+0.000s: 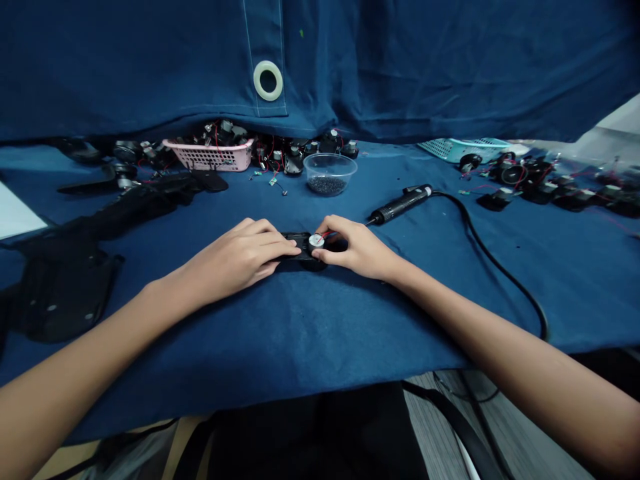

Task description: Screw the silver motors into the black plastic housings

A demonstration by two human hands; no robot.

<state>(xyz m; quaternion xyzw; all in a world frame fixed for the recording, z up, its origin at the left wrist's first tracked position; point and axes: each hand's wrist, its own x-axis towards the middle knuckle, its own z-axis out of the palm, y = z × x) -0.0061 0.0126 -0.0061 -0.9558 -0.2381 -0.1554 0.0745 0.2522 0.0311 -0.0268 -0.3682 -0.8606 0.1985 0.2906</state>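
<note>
A black plastic housing (299, 241) lies on the blue cloth in front of me. My left hand (250, 252) rests over its left part, fingers stretched along it and pressing on the top. At the housing's right end sits a small round silver motor (316, 241) with red wires. My right hand (350, 245) grips that motor between thumb and forefinger. The rest of the housing under both hands is hidden. Just beyond my right hand lies a black electric screwdriver (401, 204), its bit pointing toward the hand.
A clear plastic bowl (330, 175) holds tiny dark screws. Behind stand a pink basket (213, 157) of motor parts and a turquoise basket (453, 151). Black housings (65, 287) lie at left, wired motor assemblies (550, 190) at right. The screwdriver's cable (500, 257) curves over the right edge.
</note>
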